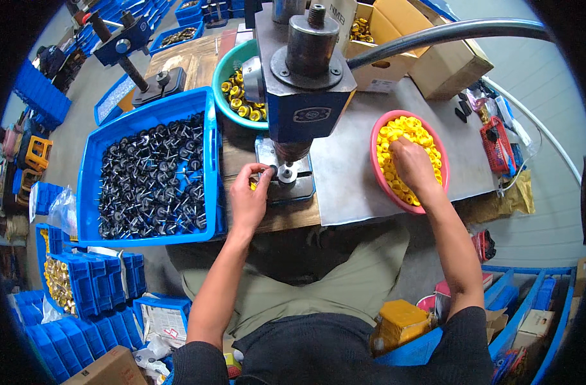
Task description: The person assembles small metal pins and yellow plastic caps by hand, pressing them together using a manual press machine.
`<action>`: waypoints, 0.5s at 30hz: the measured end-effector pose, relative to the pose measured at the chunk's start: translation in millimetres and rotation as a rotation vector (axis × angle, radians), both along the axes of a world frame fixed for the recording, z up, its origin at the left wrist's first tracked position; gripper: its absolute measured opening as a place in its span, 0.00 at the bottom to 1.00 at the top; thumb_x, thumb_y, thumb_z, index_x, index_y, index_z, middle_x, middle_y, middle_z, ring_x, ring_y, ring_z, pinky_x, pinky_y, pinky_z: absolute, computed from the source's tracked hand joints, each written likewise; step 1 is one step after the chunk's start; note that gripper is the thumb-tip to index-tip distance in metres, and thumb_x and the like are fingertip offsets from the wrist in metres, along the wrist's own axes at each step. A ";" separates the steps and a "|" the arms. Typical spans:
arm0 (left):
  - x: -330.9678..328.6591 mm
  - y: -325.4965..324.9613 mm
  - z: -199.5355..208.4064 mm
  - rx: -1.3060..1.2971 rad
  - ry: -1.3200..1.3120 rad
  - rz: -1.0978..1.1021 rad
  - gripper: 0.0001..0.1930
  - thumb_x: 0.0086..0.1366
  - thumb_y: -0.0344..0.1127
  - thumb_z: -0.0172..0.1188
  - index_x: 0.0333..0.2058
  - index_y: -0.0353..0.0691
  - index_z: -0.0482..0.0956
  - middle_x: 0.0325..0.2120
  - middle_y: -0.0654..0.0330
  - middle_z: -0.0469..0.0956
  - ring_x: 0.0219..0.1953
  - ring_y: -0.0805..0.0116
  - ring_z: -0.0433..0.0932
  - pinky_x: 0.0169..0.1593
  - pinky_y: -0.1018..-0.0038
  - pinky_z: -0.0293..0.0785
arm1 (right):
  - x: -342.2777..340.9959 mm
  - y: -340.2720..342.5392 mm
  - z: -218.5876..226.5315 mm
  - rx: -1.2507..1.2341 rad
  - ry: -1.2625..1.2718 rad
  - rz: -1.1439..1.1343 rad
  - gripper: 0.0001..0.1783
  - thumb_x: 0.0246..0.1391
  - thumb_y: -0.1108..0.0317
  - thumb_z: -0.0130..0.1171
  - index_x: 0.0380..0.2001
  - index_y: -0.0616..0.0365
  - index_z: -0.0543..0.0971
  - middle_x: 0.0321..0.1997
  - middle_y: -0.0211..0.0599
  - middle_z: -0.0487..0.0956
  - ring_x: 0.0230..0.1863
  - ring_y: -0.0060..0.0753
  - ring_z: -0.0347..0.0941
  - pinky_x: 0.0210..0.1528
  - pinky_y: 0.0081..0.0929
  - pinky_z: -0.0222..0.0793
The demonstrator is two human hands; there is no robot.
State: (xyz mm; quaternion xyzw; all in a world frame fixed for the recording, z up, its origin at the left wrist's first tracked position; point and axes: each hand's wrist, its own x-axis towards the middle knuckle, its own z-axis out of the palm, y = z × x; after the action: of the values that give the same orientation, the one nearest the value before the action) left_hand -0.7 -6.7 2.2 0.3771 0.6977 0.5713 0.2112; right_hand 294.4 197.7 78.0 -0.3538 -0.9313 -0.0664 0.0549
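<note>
My left hand (249,199) is at the base of the press (312,102), its thumb and forefinger pinching a small black round part (273,171). A bit of yellow shows at its palm. Right beside those fingertips, a white round fixture (286,172) sits on the metal press base (295,191), under the dark spindle (293,152). To the right, my right hand (411,165) reaches into a pink bowl (376,172) of small yellow plastic caps (405,127). Its fingers are closed together among the caps; what they hold is hidden.
On the left stands a blue bin (213,160) of black round parts with metal stems. Behind the press, a teal bowl (231,52) holds yellow-and-dark parts. An open carton (396,58) and a thick black hose (447,32) are at the back right. A second press (123,48) stands far left.
</note>
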 end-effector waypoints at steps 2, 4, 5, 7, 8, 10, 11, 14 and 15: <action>0.8 -5.1 2.1 -0.030 -0.062 -0.017 0.08 0.65 0.34 0.62 0.38 0.36 0.79 0.29 0.63 0.80 0.24 0.79 0.72 0.27 0.79 0.67 | -4.3 -9.6 9.8 -0.007 0.148 -0.003 0.04 0.47 0.77 0.58 0.29 0.63 0.77 0.31 0.49 0.77 0.33 0.53 0.78 0.37 0.44 0.75; 2.5 -4.0 4.0 -0.053 -0.121 -0.022 0.07 0.66 0.34 0.61 0.38 0.36 0.79 0.30 0.65 0.79 0.24 0.82 0.71 0.25 0.82 0.66 | -13.4 -22.4 17.7 -0.182 0.504 0.018 0.08 0.50 0.74 0.63 0.35 0.63 0.79 0.32 0.47 0.81 0.31 0.43 0.80 0.34 0.35 0.77; 3.1 -2.9 3.6 -0.021 -0.131 0.002 0.07 0.66 0.34 0.62 0.38 0.37 0.79 0.28 0.66 0.78 0.22 0.82 0.70 0.24 0.81 0.65 | -28.2 -35.6 13.0 -0.392 0.736 -0.036 0.12 0.52 0.75 0.63 0.42 0.63 0.80 0.35 0.44 0.83 0.32 0.32 0.81 0.34 0.27 0.77; 3.9 -1.5 1.6 0.009 -0.139 0.011 0.07 0.65 0.35 0.63 0.37 0.37 0.80 0.25 0.66 0.77 0.20 0.82 0.69 0.23 0.79 0.64 | -60.3 -67.5 -1.8 -0.968 0.935 -0.056 0.14 0.58 0.76 0.59 0.48 0.63 0.79 0.35 0.38 0.84 0.32 0.24 0.81 0.34 0.23 0.78; 3.6 0.5 0.8 0.030 -0.127 0.021 0.07 0.66 0.35 0.62 0.38 0.37 0.79 0.24 0.67 0.77 0.19 0.82 0.69 0.23 0.79 0.64 | -80.1 -80.7 -14.4 -1.096 0.956 -0.050 0.13 0.60 0.76 0.58 0.47 0.65 0.80 0.35 0.38 0.83 0.32 0.24 0.81 0.35 0.23 0.79; 5.0 3.0 1.7 0.046 -0.111 0.017 0.07 0.66 0.35 0.62 0.38 0.38 0.79 0.22 0.67 0.76 0.19 0.82 0.68 0.23 0.80 0.63 | -114.0 -95.9 -45.6 -1.176 1.032 -0.035 0.11 0.60 0.75 0.59 0.45 0.67 0.81 0.36 0.37 0.84 0.33 0.23 0.82 0.36 0.20 0.79; 4.3 3.1 3.9 0.034 -0.129 0.005 0.08 0.67 0.35 0.61 0.38 0.37 0.79 0.26 0.67 0.77 0.20 0.83 0.69 0.23 0.81 0.64 | -127.0 -98.3 -54.4 -1.173 1.014 -0.052 0.10 0.60 0.76 0.59 0.44 0.66 0.81 0.37 0.36 0.84 0.32 0.21 0.81 0.35 0.20 0.78; 3.6 4.0 9.4 0.026 -0.133 -0.022 0.08 0.68 0.35 0.61 0.39 0.36 0.78 0.29 0.66 0.78 0.20 0.83 0.69 0.23 0.83 0.64 | -138.9 -93.4 -73.3 -1.152 1.004 -0.067 0.10 0.57 0.77 0.60 0.42 0.64 0.83 0.37 0.38 0.84 0.33 0.24 0.81 0.36 0.22 0.77; 3.7 3.3 10.3 0.030 -0.127 -0.023 0.08 0.68 0.35 0.61 0.39 0.36 0.78 0.29 0.66 0.77 0.20 0.83 0.69 0.23 0.83 0.64 | -140.1 -92.9 -75.0 -0.982 0.961 0.006 0.09 0.56 0.76 0.60 0.41 0.64 0.83 0.35 0.37 0.83 0.31 0.23 0.79 0.34 0.22 0.75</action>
State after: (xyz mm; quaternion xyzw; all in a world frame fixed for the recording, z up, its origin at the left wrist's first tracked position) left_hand 3.0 -3.4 12.5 0.3511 0.6700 0.6020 0.2559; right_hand 154.3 104.8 3.0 -0.3254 -0.7266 0.5282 0.2954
